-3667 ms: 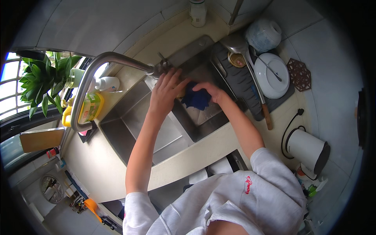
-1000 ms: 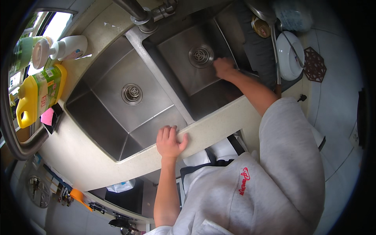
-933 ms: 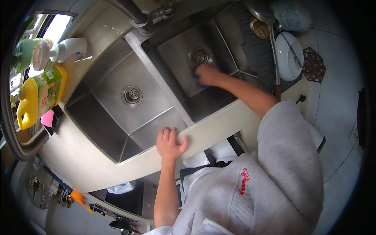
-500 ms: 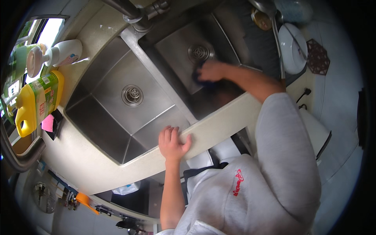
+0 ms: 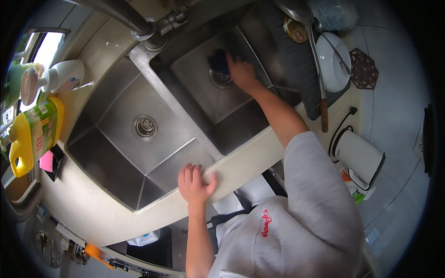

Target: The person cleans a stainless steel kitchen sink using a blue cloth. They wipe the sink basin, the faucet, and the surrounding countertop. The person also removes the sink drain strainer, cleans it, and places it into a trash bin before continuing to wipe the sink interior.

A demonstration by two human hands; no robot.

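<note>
Head view shows a big pale counter (image 5: pixel 83 208) with two steel basins set in it. The left basin (image 5: pixel 120 153) has no hand in it, and the right basin (image 5: pixel 194 90) has one reaching down. Right of them is a dark ridged mat (image 5: pixel 296 69), which may be there to catch drips. A white appliance (image 5: pixel 359 155) with a black cord is near the right end, away from the basins, maybe to keep it dry. Far to the left, a yellow jug (image 5: pixel 37 134) sits by the window, likely to be easy to grab. On the mat is a white plate (image 5: pixel 330 69). The left hand (image 5: pixel 197 183) rests on the near edge, thumb out wide, holding nothing, perhaps to help the person lean steadily. The right hand (image 5: pixel 241 73) has its fingers closed in on a dark blue cloth (image 5: pixel 218 61); how hard they squeeze cannot be told. That cloth is down in the right basin, covering the far part of the small round drain (image 5: pixel 221 80).
</note>
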